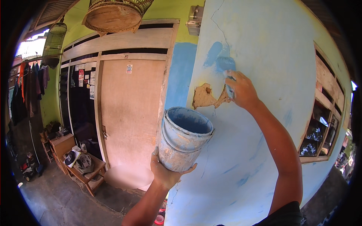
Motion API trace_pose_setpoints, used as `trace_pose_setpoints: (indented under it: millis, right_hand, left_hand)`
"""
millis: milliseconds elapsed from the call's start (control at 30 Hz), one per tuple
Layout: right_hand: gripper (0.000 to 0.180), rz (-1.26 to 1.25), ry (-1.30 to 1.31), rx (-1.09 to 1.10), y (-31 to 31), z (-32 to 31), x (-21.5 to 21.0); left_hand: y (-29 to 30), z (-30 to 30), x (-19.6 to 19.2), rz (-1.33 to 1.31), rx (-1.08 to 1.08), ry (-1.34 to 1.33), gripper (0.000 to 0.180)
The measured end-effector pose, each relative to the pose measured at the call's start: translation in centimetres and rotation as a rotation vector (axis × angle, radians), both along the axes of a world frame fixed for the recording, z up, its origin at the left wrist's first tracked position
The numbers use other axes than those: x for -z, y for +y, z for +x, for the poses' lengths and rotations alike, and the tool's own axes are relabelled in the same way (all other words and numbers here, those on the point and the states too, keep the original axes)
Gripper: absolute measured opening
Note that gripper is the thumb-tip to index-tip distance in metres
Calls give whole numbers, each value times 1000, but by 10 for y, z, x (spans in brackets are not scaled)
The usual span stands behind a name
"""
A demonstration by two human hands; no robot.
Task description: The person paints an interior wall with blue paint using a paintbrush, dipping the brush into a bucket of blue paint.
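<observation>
My right hand (243, 89) grips a paintbrush (226, 64) by its handle, its bristles pressed on the light blue wall (260, 49). Darker blue strokes (213, 54) show around the bristles, just beside a crack running down from above. Below the brush, a patch of broken plaster (204, 96) bares the brown layer beneath. My left hand (168, 171) holds a paint-smeared bucket (180, 152) from underneath, fingers spread around its base. The bucket tilts slightly; blue paint coats its inner wall, and how much lies inside is hard to tell.
Left of the wall is a closed wooden door (130, 109). A small wooden table (94, 167) with a cap and a bag stands further left. Overhead hangs a birdcage (113, 17). A window (320, 124) is set in the wall at right.
</observation>
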State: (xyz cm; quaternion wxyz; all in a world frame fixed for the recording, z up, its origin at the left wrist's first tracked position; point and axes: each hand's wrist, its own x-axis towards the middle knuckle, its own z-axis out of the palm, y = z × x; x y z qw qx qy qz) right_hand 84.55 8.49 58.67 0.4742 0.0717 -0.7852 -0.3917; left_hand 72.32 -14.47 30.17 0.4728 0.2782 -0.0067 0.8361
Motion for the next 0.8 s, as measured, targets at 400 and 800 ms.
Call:
trace_pose_setpoints:
  millis: [400,800]
  right_hand:
    - [31,-301,23,-267,-31,27,-58]
    - [33,-724,209,-226,-51,26,-29]
  left_hand:
    - [10,13,-3,-50,64,-6,67]
    - [25,8,19,30,136,-32,70]
